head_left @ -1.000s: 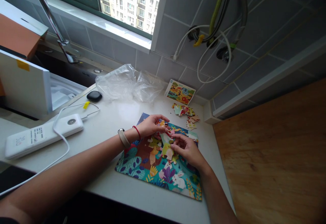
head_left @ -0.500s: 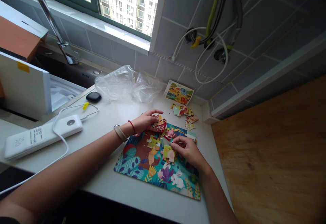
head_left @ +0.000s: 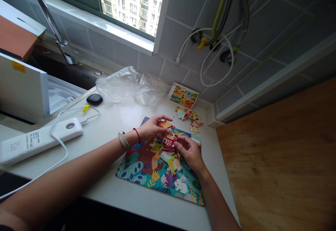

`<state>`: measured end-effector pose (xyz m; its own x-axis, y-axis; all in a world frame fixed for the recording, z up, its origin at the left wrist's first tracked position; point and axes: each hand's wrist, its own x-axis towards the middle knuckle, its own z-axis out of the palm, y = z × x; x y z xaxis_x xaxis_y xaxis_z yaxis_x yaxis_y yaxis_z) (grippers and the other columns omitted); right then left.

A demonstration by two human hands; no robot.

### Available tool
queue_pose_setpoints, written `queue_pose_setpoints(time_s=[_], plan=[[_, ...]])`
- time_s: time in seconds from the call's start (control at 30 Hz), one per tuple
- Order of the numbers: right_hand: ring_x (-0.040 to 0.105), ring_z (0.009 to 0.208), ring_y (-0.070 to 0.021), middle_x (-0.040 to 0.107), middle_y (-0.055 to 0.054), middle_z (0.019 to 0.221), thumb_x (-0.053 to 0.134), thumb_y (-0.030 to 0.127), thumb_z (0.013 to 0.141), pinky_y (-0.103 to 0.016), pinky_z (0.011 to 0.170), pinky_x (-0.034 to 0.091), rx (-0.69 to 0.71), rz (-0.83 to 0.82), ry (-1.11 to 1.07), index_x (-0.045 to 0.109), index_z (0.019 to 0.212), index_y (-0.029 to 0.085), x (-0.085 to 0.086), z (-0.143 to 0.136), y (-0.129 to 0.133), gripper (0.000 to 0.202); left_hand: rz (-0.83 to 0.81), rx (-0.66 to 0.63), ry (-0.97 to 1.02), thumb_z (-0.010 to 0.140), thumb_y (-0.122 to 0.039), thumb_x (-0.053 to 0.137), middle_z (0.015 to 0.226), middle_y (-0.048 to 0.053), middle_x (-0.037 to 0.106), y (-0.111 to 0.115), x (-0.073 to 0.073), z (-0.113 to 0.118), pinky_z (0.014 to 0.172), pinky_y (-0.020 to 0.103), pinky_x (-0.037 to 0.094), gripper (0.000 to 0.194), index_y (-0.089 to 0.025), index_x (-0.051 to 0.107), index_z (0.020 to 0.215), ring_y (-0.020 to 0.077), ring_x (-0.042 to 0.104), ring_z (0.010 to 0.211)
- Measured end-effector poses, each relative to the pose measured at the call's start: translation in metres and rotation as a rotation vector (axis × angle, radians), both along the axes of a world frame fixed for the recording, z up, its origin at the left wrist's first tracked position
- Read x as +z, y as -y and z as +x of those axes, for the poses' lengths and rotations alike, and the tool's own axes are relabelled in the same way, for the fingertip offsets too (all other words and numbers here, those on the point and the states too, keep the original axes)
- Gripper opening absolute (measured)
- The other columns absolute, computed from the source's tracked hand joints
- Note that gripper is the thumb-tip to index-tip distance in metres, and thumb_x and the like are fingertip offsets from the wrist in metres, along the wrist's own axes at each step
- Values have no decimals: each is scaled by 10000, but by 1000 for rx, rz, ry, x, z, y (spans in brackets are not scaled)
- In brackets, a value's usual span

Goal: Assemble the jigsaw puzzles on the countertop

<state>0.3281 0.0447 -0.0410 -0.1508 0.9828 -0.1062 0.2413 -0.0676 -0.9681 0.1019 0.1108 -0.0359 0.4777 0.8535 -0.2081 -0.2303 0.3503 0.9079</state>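
While the puzzle board [head_left: 136, 168] lies flat on the white bench [head_left: 112, 199], its white bunny [head_left: 181, 185] is at the near edge. A bit farther, a green and pink piece [head_left: 174, 164] sits on the board, just under the hands. The right hand [head_left: 191, 152] has its thumb and a finger close together, holding the right side of the red puzzle pieces [head_left: 168, 142]. The left hand [head_left: 154, 127] has bent fingers on the far left side of the same pieces, so they are right between both hands, over the board. A green piece [head_left: 156, 146] is under the left hand. Well to the left lies a long white box [head_left: 39, 140] with a cord. Past the hands, on the right, are loose pieces [head_left: 187, 114]. A black case [head_left: 94, 99] is far left. Farther back are a picture card [head_left: 183, 95] and a crumpled clear bag [head_left: 118, 84].
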Motion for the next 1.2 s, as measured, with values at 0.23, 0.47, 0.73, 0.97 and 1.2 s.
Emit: queue_pose_setpoints(time_s=[0.23, 0.47, 0.73, 0.97, 1.2], plan=[[691, 691, -192, 736, -29, 792, 827, 535, 814, -298, 655, 553, 31, -32, -111, 737, 1049, 218, 4, -1, 0, 404, 37, 1, -50, 806, -316, 879, 996, 90, 799, 1, 1, 2, 494, 190, 463, 448, -181, 666, 1176, 95, 635, 554], [572, 577, -133, 659, 10, 668, 851, 483, 792, -243, 548, 465, 52, 10, -32, 777, 1011, 204, 13, 8, -1, 363, 34, 39, -159, 855, -303, 807, 936, 66, 780, -4, 6, -7, 633, 245, 539, 468, -185, 669, 1286, 172, 721, 786], [551, 530, -138, 642, 6, 615, 820, 570, 792, -255, 516, 452, -276, 180, 13, 761, 845, 189, 12, 29, -15, 389, 425, -199, -551, 750, -431, 860, 801, 8, 763, -5, 10, -14, 632, 251, 477, 472, -191, 776, 1148, 170, 676, 708], [545, 518, -148, 656, -9, 646, 745, 649, 811, -255, 473, 426, -533, 286, 120, 737, 894, 172, -9, 70, -36, 484, 941, -270, -933, 861, -513, 818, 918, 37, 755, -2, 6, -14, 694, 272, 458, 264, -252, 841, 897, 190, 695, 790], [675, 1124, -339, 730, -176, 1157, 705, 617, 830, -526, 1038, 518, -464, 482, 457, 818, 1024, 185, -31, 94, -55, 486, 1110, -167, -885, 958, -527, 720, 1109, 84, 689, -4, 1, -14, 914, 350, 532, 313, -230, 816, 980, 242, 670, 992]])
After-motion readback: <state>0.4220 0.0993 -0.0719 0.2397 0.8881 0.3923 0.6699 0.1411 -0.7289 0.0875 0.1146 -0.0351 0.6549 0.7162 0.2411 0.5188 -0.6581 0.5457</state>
